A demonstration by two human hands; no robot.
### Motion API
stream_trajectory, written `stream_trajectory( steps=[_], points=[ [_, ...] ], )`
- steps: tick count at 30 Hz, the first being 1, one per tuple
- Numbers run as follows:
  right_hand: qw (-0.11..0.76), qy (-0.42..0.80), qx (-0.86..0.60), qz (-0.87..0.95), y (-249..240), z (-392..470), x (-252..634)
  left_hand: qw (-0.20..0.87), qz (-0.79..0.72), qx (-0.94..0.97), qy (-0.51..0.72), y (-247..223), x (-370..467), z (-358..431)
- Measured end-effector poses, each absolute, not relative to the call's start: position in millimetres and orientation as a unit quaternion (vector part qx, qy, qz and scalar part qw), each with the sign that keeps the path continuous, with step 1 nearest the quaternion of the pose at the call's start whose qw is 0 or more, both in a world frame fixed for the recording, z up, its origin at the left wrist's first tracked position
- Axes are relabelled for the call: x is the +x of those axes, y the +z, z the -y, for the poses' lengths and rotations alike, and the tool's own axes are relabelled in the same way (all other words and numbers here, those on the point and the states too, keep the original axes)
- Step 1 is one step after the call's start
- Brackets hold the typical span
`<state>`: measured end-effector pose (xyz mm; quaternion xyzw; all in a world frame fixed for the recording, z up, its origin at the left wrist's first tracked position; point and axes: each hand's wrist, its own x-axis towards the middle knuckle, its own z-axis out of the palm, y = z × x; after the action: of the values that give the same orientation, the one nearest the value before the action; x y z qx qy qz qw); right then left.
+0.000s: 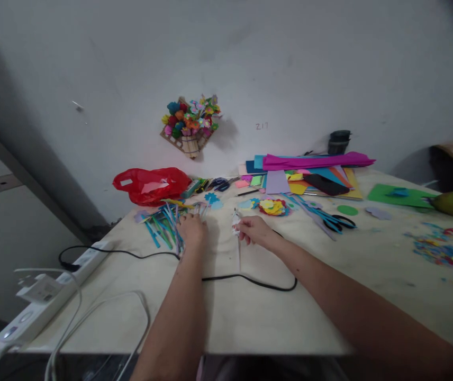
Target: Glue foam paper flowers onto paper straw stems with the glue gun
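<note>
My left hand (pixel 192 231) rests with its fingers spread over the right side of a pile of thin paper strips (pixel 165 227) in blue, green and lilac. Near the table's middle, my right hand (pixel 255 232) has its fingers closed on a small white object (pixel 235 221) with a pointed tip, perhaps a glue gun, partly hidden by the fingers. A pale strip (pixel 238 256) extends below it on the table. Yellow and red paper flower shapes (pixel 273 207) lie just beyond my right hand.
A black cable (pixel 268 286) loops beneath both forearms. A power strip (pixel 57 296) lines the left edge. Scissors (pixel 340 223), a red plastic bag (pixel 153 185), coloured sheets (pixel 314 161) and paper scraps (pixel 444 250) lie around. A flower decoration (pixel 190 124) hangs on the wall.
</note>
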<state>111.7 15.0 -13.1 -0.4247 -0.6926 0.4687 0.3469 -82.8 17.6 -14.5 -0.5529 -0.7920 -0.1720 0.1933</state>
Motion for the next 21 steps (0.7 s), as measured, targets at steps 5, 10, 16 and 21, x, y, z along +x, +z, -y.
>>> stream_trajectory(
  steps=[5,10,16,21],
  points=[
    [0.343,0.463,-0.428,0.696,-12.8,-14.6,112.3,0.168,0.831,-0.503,-0.169,-11.9,-86.7,-16.9],
    [0.336,0.467,-0.436,0.692,-12.1,-14.9,112.2,0.136,0.839,-0.491,-0.19,-13.9,-85.1,-17.3],
    [0.334,0.471,-0.435,0.691,-8.8,-12.2,112.3,0.115,0.847,-0.477,-0.203,-14.5,-85.5,-18.5],
    [0.334,0.472,-0.44,0.687,-9.6,-12.6,112.8,0.102,0.855,-0.457,-0.223,-10.9,-87.0,-17.0]
  ],
)
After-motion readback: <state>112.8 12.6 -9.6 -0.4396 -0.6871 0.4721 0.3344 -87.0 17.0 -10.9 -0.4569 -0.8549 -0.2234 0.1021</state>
